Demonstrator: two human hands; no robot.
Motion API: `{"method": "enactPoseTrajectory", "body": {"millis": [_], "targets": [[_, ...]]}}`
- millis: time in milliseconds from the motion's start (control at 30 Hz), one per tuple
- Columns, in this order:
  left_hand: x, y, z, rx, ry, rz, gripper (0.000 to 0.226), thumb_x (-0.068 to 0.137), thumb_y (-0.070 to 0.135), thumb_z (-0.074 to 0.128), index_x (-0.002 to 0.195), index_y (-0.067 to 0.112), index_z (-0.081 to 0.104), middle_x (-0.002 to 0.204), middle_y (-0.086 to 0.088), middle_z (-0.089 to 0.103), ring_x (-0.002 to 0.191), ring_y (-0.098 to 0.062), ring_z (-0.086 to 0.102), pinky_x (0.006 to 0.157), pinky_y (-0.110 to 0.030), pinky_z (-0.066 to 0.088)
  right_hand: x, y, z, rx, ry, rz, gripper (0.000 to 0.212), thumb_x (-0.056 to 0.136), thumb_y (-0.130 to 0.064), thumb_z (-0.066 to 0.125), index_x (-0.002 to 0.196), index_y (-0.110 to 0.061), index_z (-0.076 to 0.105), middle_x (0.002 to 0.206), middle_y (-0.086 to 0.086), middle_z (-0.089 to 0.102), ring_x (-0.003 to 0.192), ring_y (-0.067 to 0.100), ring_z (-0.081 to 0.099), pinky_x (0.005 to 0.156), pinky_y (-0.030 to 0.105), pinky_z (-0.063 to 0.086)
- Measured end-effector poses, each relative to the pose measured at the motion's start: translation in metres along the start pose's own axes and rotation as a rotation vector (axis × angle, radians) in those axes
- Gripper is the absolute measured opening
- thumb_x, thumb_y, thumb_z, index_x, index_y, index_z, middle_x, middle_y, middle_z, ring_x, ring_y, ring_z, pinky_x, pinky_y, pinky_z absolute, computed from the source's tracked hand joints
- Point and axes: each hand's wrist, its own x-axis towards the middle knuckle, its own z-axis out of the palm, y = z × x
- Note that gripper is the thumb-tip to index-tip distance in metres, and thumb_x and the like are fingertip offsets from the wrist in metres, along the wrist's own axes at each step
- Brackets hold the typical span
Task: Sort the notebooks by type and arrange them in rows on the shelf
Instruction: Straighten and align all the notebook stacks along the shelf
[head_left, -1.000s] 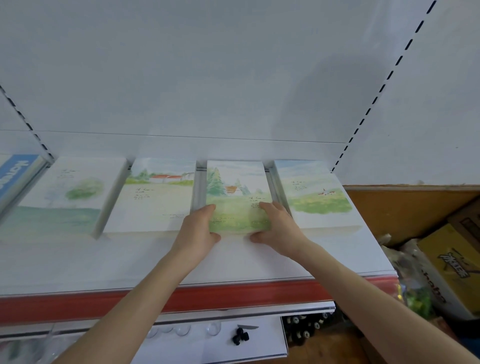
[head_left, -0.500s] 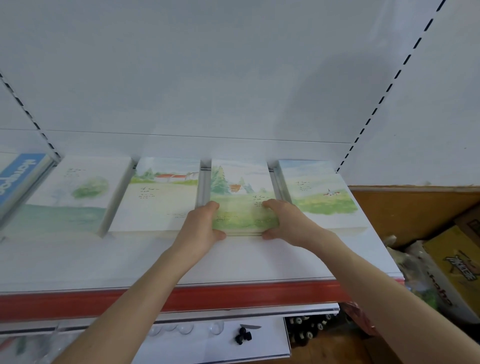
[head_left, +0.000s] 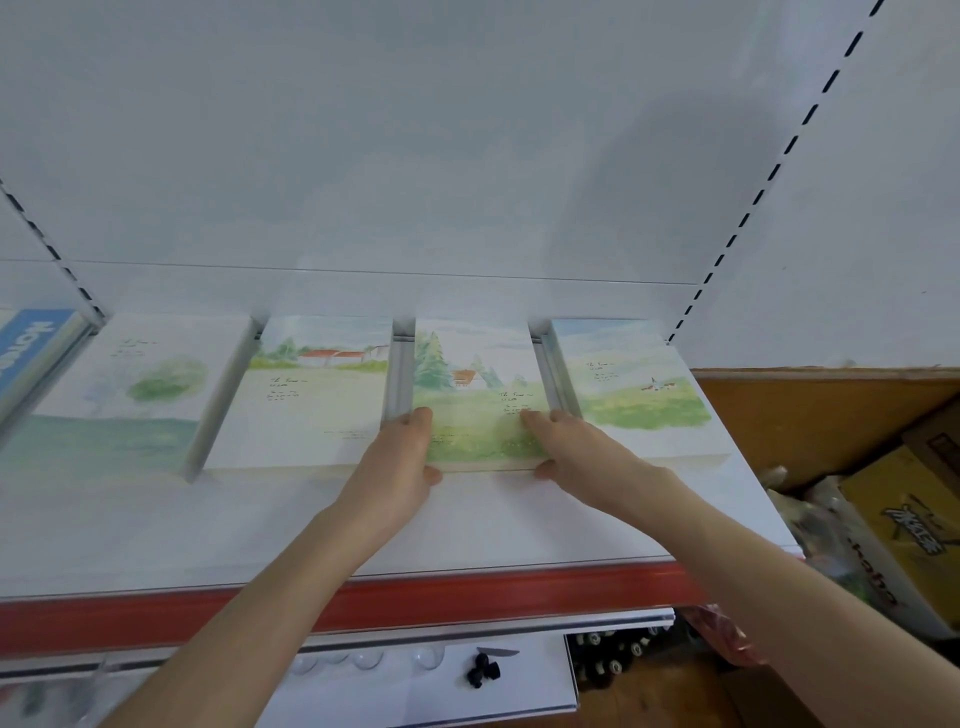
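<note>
White shelf (head_left: 156, 530); centre frame, your left hand (head_left: 395, 467) and right hand (head_left: 587, 457) pinch the tree-cover notebook (head_left: 478, 410) by its near corners, fingers (head_left: 540, 418) on top, thumbs at front.

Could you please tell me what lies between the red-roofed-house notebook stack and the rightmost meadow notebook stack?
The head view shows the pine-tree watercolour notebook stack there.
</note>
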Motion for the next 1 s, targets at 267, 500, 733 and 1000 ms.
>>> {"method": "enactPoseTrajectory", "body": {"millis": [267,500,733,1000], "targets": [[0.0,-0.004,-0.002,-0.011,0.014,0.028,0.039,0.088,0.01,0.057,0.123,-0.002,0.044,0.11,-0.011,0.052,0.093,-0.02,0.045,0.076,-0.028,0.034,-0.006,0.002,-0.014,0.096,-0.066,0.03,0.041,0.089,-0.009,0.057,0.126,-0.003,0.041,0.12,0.018,0.05,0.107,0.034,0.052,0.088,0.04,0.045],[-0.004,-0.005,0.002,0.033,0.025,0.046,0.031,0.091,0.009,0.052,0.12,0.001,0.043,0.112,-0.014,0.051,0.103,-0.026,0.051,0.082,-0.029,0.038,-0.006,0.003,-0.006,0.033,0.009,0.01,0.031,0.09,-0.009,0.054,0.118,-0.002,0.043,0.112,0.017,0.053,0.099,0.033,0.053,0.081,0.037,0.045],[-0.002,-0.007,0.0,0.017,0.03,0.031,0.033,0.089,0.007,0.055,0.12,0.001,0.045,0.096,-0.009,0.047,0.087,-0.022,0.046,0.08,-0.031,0.04,-0.004,0.006,0.002,0.006,0.056,-0.001,0.026,0.088,-0.003,0.054,0.112,-0.002,0.044,0.105,0.016,0.055,0.094,0.033,0.055,0.077,0.038,0.046],[-0.008,-0.006,0.005,0.023,0.069,0.055,0.03,0.092,0.007,0.049,0.121,0.002,0.044,0.11,-0.013,0.053,0.098,-0.025,0.053,0.082,-0.031,0.041,-0.005,0.003,0.009,-0.033,0.066,-0.009,0.028,0.087,0.001,0.045,0.115,-0.002,0.041,0.11,0.017,0.05,0.093,0.036,0.055,0.075,0.04,0.047]]}}
